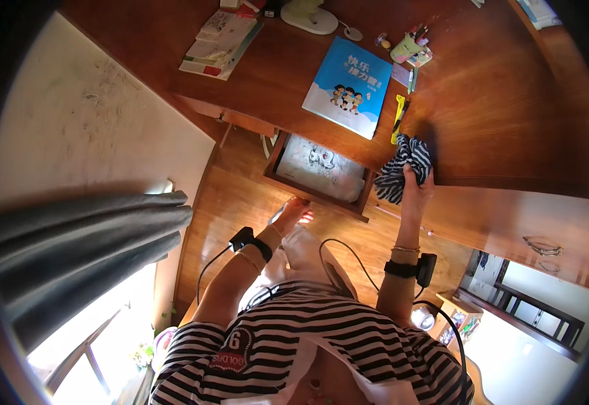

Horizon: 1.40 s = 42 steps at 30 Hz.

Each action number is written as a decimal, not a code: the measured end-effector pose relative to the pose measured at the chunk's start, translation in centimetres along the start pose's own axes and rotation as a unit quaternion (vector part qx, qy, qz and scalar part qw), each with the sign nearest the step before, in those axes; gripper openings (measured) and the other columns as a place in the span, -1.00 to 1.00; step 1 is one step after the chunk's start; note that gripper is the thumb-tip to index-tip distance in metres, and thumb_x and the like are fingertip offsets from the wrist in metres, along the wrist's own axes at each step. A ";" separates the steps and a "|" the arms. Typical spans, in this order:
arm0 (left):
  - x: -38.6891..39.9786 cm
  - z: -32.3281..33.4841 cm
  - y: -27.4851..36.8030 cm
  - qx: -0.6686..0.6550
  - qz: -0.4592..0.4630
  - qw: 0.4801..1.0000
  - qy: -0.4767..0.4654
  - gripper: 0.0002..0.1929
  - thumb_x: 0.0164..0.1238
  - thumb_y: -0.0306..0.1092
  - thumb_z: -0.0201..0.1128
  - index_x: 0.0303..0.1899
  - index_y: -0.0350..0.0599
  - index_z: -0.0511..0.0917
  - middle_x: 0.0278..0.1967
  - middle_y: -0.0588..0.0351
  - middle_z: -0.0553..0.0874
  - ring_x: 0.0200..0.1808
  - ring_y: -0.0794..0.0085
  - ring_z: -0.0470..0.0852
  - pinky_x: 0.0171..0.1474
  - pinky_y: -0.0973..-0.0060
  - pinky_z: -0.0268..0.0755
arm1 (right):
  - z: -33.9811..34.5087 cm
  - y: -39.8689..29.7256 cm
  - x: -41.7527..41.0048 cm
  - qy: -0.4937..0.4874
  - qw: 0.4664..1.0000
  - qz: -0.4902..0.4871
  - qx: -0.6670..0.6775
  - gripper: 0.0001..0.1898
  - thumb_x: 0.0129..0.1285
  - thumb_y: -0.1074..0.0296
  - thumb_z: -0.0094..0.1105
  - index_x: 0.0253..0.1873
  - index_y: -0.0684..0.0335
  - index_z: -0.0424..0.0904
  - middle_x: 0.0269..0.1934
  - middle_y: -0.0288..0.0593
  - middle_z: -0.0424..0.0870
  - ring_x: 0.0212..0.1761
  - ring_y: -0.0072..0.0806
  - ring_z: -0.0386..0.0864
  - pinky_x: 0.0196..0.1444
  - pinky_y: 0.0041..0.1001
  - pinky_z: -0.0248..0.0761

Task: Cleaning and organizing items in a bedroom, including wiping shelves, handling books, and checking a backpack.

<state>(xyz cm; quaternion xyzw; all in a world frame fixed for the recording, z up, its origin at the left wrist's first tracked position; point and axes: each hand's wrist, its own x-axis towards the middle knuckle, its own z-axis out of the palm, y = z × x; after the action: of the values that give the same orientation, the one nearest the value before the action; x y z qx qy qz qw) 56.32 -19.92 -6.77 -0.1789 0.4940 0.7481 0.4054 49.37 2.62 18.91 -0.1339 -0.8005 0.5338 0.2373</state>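
My right hand [418, 186] grips a bunched black-and-white striped cloth [407, 161] at the front edge of the wooden desk [274, 96]. Part of the cloth rests on the desktop, and part hangs past the edge. Below the desktop a wooden drawer [314, 195] is pulled out. A pale sheet with printed cartoon drawings [320, 164] lies inside it. My left hand [294, 211] is low, right by the drawer's front panel. Its fingers are partly hidden, so whether they touch or hold the panel is unclear.
On the desktop are a blue-covered book [350, 86], a yellow strip with a black pen [399, 119], a pen holder [407, 49], a lamp base [309, 17] and stacked papers [221, 43]. A dark curtain [92, 243] hangs at left. Cables run from both wrist straps.
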 end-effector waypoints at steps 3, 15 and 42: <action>0.3 0.7 1.4 -0.029 -0.014 0.999 0.000 -0.84 0.34 -0.31 0.13 -0.23 -0.22 0.49 -0.40 0.07 0.62 -0.42 0.42 0.64 -0.34 0.50 0.55 | 0.3 0.2 0.5 -0.010 1.000 0.009 -0.020 -0.68 0.16 0.41 0.21 0.02 0.35 0.51 -0.14 -0.24 0.65 -0.12 -0.59 0.52 0.03 -0.55 0.34; 5.2 2.8 7.7 -0.148 0.024 0.989 0.004 -0.77 0.27 -0.47 0.17 -0.08 -0.27 0.39 -0.34 -0.02 0.62 -0.31 0.38 0.66 -0.22 0.38 0.60 | 9.1 -0.8 5.2 -0.106 0.990 0.041 0.080 -0.66 0.21 0.45 0.21 0.09 0.35 0.48 -0.09 -0.27 0.62 -0.11 -0.60 0.51 0.00 -0.57 0.36; 6.9 -19.8 46.4 0.619 0.380 0.474 0.498 -0.73 -0.09 -0.40 0.36 -0.31 -0.27 0.52 -0.19 -0.07 0.51 -0.03 0.06 0.45 -0.04 0.26 0.42 | 22.8 3.2 9.9 -0.293 0.945 0.055 -0.130 -0.63 0.24 0.27 0.19 0.08 0.34 0.48 -0.08 -0.04 0.61 -0.23 -0.36 0.63 -0.17 -0.45 0.47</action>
<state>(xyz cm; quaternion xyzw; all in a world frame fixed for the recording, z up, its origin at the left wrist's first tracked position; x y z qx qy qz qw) 13.15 -42.97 7.29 -0.0184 0.9669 0.1142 -0.2276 28.90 -9.53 11.11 -0.0452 -0.8886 0.4529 -0.0575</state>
